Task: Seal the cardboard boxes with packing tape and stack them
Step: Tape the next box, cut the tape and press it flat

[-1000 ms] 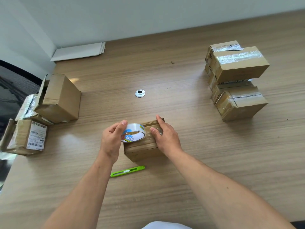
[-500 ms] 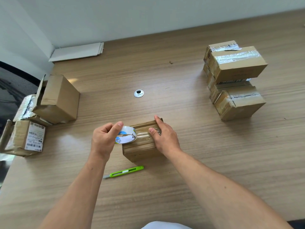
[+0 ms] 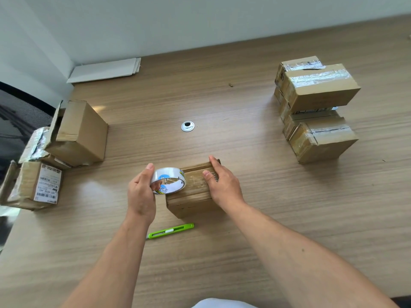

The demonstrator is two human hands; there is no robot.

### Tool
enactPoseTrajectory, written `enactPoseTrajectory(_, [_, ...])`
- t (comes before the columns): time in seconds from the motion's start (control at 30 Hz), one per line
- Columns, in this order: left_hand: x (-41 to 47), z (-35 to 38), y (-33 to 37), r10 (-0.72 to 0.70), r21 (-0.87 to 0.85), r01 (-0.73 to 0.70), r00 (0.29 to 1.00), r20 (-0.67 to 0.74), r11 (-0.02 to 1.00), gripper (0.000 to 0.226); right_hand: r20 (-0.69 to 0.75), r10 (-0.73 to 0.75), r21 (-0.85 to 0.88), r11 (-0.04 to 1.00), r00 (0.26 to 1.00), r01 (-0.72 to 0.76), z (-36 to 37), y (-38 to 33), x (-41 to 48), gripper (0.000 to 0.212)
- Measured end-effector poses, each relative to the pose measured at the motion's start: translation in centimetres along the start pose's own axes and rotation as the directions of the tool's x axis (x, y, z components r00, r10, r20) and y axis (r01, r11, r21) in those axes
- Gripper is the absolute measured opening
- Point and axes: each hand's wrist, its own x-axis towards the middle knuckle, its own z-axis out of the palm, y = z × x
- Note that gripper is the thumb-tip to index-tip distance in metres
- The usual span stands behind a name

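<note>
Leftward-drawn tape roll (image 3: 169, 180) gripped by left hand (image 3: 141, 192); right hand (image 3: 222, 185) (fingers flat) pins the strip on the small cardboard box (image 3: 191, 192); cutting follows.

The small brown box (image 3: 191, 196) lies flat under my right hand (image 3: 222, 185), its top taped over. The tape roll (image 3: 170, 181) (clear, blue-and-white core) tilts in my left hand (image 3: 141, 194), at the box's left edge. Sealed boxes (image 3: 318, 90) stand stacked well right of my right hand.
</note>
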Motion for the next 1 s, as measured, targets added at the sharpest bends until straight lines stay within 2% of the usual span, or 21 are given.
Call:
enactPoseTrajectory(0.1, [0.4,0.0,0.2,0.02,0.037,-0.02,1.0,0.005,0.999,0.053,0.002,-0.005,-0.004,1.0,1.0,0.005,0.0,-0.1,0.0,0.056])
enactPoseTrajectory(0.27, [0.5,-0.8,0.8,0.064,0.099,-0.074,0.993,0.1,0.992,0.035,0.005,-0.007,-0.018,1.0,1.0,0.007,-0.1,-0.3,-0.1,0.055])
enactPoseTrajectory(0.4, [0.2,-0.7,1.3,0.055,0.134,-0.073,0.99,0.132,0.988,0.035,0.011,-0.006,-0.018,1.0,1.0,0.006,-0.2,-0.4,-0.2,0.055])
enactPoseTrajectory(0.57, [0.3,-0.8,1.8,0.074,0.187,-0.091,0.993,0.093,0.978,0.032,0.016,-0.005,-0.02,1.0,1.0,0.006,-0.4,-0.5,-0.3,0.055])
enactPoseTrajectory(0.8, [0.6,-2.8,2.2,0.135,0.303,-0.157,0.986,0.093,0.94,0.038,0.022,-0.006,-0.022,1.0,1.0,0.007,-0.7,-0.8,-0.6,0.054])
enactPoseTrajectory(0.9, [0.6,-2.7,1.8,0.141,0.285,-0.162,0.986,0.093,0.945,0.042,0.023,0.002,-0.018,1.0,1.0,-0.002,-0.7,-0.9,-0.6,0.054])
enactPoseTrajectory(1.0, [0.6,-2.9,1.6,0.152,0.227,-0.169,0.984,0.09,0.959,0.06,0.011,0.009,-0.015,1.0,1.0,-0.009,-0.8,-1.0,-0.7,0.057])
